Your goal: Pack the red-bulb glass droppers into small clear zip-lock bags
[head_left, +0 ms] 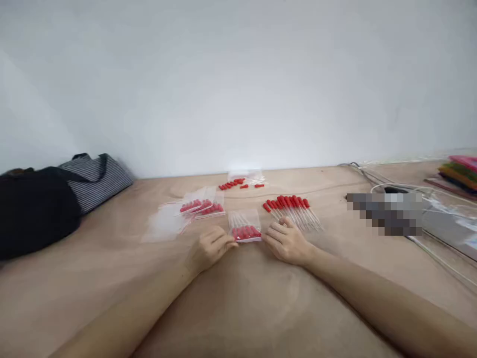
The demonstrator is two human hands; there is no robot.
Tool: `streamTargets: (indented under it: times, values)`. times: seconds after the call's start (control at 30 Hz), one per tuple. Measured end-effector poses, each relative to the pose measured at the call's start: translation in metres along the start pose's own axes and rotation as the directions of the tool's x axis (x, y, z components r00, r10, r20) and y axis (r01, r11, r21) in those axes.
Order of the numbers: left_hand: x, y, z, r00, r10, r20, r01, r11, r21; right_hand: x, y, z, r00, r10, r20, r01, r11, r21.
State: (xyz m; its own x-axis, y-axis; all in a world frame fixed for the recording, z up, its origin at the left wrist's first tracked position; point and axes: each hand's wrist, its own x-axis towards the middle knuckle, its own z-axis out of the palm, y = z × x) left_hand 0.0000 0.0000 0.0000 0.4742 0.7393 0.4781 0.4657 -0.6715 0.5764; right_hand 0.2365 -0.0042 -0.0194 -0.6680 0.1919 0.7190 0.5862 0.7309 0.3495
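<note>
A small clear zip bag lies flat between my hands, its zip edge toward me. Inside are several droppers with red rubber bulbs, bulbs at the near end. My left hand is closed, thumb and forefinger pinching the bag's near left corner. At the near right corner, the curled fingers of my right hand meet the bag's edge. Just beyond my right hand, loose droppers lie fanned out, red bulbs away from me and clear tubes toward me.
Filled bags of droppers overlap to the left, beside flat clear bags. Near the wall lie loose red bulbs and a bag of clear tubes. A striped black bag stands left; cables and coloured packs lie right.
</note>
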Motion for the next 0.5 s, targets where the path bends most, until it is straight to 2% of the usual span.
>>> streamTargets:
  times: [0.03,0.1,0.13,0.2,0.23,0.27,0.37,0.43,0.5]
  values:
    - [0.001,0.001,0.0,0.989,-0.134,-0.058,0.129,0.988,-0.087,-0.001,0.0,0.0,1.0,0.02,-0.002,-0.02,1.0,-0.001]
    - [0.004,0.003,0.002,0.925,-0.368,-0.099,0.332,0.906,-0.262,-0.003,0.0,0.0,0.999,0.047,-0.006,-0.047,0.999,0.004]
    - [0.006,0.004,0.003,0.884,-0.46,-0.085,0.408,0.847,-0.341,-0.003,-0.001,0.0,0.998,0.055,-0.007,-0.055,0.998,0.01]
    - [0.011,0.006,0.007,0.792,-0.611,0.023,0.541,0.683,-0.491,-0.001,-0.003,0.001,0.998,0.058,-0.012,-0.058,0.998,0.027]
    - [0.013,0.007,0.009,0.771,-0.633,0.07,0.568,0.634,-0.524,0.0,-0.004,0.001,0.998,0.054,-0.011,-0.053,0.998,0.039]
    - [0.015,0.009,0.012,0.769,-0.631,0.104,0.578,0.615,-0.537,0.002,-0.005,0.002,0.999,0.047,-0.005,-0.047,0.998,0.052]
    - [0.017,0.013,0.019,0.781,-0.605,0.157,0.575,0.598,-0.558,0.005,-0.008,0.002,0.998,0.03,0.057,-0.036,0.993,0.109]
    - [0.017,0.012,0.019,0.788,-0.598,0.147,0.563,0.602,-0.567,0.005,-0.01,0.0,0.993,0.038,0.111,-0.055,0.987,0.152]
    - [0.02,0.005,0.011,0.789,-0.609,0.082,0.539,0.622,-0.568,0.002,-0.01,-0.003,0.987,0.059,0.15,-0.087,0.979,0.186]
